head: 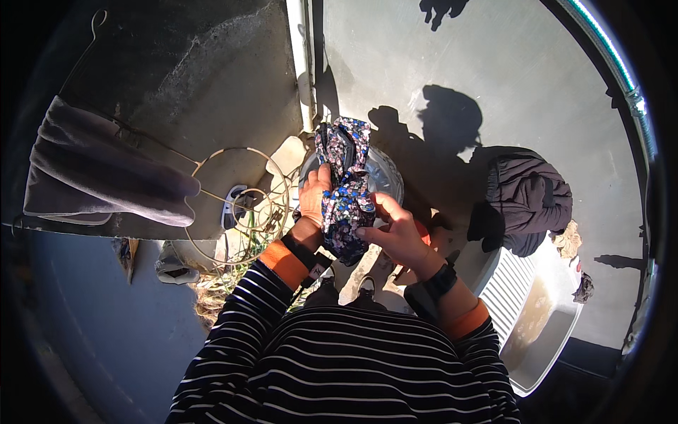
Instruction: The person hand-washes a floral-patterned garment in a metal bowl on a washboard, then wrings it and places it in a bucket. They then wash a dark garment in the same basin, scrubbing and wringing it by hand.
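A floral cloth garment [347, 212], dark with blue, pink and white flowers, hangs bunched up in front of me. My left hand [315, 193] grips it from the left side, its fingertips partly hidden in the folds. On the right, my right hand [396, 230] pinches the lower bunch, with the thumb over the cloth and the index finger at its edge. Below the garment is a round, shiny, see-through vessel or lid [389, 172], mostly covered by cloth and hands. The garment's upper end reaches over its far rim.
To the right stands a white washtub [574, 323] with a ribbed washboard [511, 275] and murky water. A dark, padded garment [529, 193] lies over its far end. At left, a grey towel [106, 164] hangs beside a round wire frame [238, 149]. A white pipe [300, 63] runs along the wall corner.
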The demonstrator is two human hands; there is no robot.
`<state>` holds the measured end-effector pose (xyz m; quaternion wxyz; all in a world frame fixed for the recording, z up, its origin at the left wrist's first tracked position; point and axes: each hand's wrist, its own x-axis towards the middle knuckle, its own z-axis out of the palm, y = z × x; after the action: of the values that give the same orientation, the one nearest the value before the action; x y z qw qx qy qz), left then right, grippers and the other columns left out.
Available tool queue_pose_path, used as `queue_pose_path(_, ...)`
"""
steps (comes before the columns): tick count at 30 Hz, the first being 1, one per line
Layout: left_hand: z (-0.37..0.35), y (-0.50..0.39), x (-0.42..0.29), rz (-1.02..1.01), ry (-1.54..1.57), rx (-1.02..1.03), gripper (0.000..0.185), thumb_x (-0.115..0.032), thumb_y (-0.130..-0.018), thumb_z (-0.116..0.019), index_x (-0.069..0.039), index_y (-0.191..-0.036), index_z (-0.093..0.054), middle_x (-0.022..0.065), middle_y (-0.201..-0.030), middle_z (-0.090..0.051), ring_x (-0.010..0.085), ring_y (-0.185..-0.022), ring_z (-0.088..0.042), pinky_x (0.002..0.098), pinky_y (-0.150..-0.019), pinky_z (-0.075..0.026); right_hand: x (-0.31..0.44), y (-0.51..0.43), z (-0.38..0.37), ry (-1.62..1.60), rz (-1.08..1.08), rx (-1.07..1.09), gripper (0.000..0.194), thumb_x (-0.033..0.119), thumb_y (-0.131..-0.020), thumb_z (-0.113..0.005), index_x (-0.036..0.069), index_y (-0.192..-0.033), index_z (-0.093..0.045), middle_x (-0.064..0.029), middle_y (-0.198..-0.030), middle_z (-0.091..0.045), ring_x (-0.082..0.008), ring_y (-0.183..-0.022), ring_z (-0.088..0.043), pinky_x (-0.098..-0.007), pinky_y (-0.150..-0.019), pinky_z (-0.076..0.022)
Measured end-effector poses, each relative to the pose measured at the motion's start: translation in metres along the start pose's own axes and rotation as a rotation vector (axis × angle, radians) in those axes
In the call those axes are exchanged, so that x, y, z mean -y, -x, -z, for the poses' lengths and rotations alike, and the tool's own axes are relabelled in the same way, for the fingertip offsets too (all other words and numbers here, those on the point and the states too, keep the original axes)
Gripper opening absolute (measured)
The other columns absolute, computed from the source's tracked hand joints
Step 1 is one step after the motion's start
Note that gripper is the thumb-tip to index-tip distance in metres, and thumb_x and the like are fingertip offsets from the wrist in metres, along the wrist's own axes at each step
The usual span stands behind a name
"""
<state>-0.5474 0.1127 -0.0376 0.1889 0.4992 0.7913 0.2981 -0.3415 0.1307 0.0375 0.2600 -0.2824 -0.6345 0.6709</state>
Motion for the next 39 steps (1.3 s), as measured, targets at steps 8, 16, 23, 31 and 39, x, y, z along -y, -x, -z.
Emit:
queue_pose_path(8,-0.033,0.004,0.028,0.382,0.745,0.203,0.056,-0.039,-0.095,-0.062,-0.001,-0.134,-0.051,0.013,-0.105,-0.067,0.0227,-0.076,-0.069,0.0328,-0.065,-0.056,0.051,0.015,0.029,-0.533,0.197,-0.267,0.022,-0.012,-0.086,-0.063,0.001,-0.104,-0.06,-0.0084,-0.103,-0.071,-0.0154,-0.093,-0.069,-0.0315,-0.086,-0.0568)
queue_pose_path(16,-0.024,0.054,0.039,0.449,0.926,0.456,0.042,-0.011,-0.087,-0.064,-0.005,-0.128,-0.058,0.0041,-0.1,-0.066,0.0139,-0.079,-0.068,0.0285,-0.066,-0.051,0.082,-0.028,0.037,-0.433,0.288,-0.199,0.017,-0.007,-0.09,-0.063,0.001,-0.104,-0.058,-0.0066,-0.097,-0.07,-0.0121,-0.088,-0.069,-0.0263,-0.079,-0.0572)
queue_pose_path(23,-0.014,0.084,0.013,0.149,0.905,0.455,0.074,0.0,-0.07,-0.071,-0.006,-0.14,-0.049,0.01,-0.121,-0.057,0.0208,-0.108,-0.06,0.0353,-0.095,-0.051,0.108,-0.005,0.03,-0.399,0.419,-0.265,0.022,-0.006,-0.088,-0.064,0.0,-0.108,-0.056,-0.0101,-0.103,-0.069,-0.0163,-0.09,-0.07,-0.0305,-0.08,-0.0597)
queue_pose_path(31,0.025,0.048,-0.022,0.07,1.596,0.609,0.069,0.009,-0.083,-0.069,-0.007,-0.145,-0.044,0.0063,-0.131,-0.062,0.0151,-0.111,-0.064,0.0304,-0.095,-0.052,0.102,-0.02,0.043,-0.325,0.416,-0.191,0.017,-0.01,-0.089,-0.064,0.0,-0.098,-0.055,-0.018,-0.116,-0.068,-0.0168,-0.094,-0.068,-0.0304,-0.083,-0.0583)
queue_pose_path(39,0.063,-0.04,0.001,0.253,1.356,0.042,0.013,-0.01,-0.095,-0.064,-0.002,-0.101,-0.073,0.0047,-0.095,-0.075,0.0142,-0.082,-0.068,0.0293,-0.081,-0.054,0.052,-0.054,0.088,-0.306,0.24,-0.325,0.018,-0.012,-0.089,-0.059,0.004,-0.096,-0.053,-0.0148,-0.112,-0.067,-0.0169,-0.093,-0.067,-0.0315,-0.083,-0.0588)
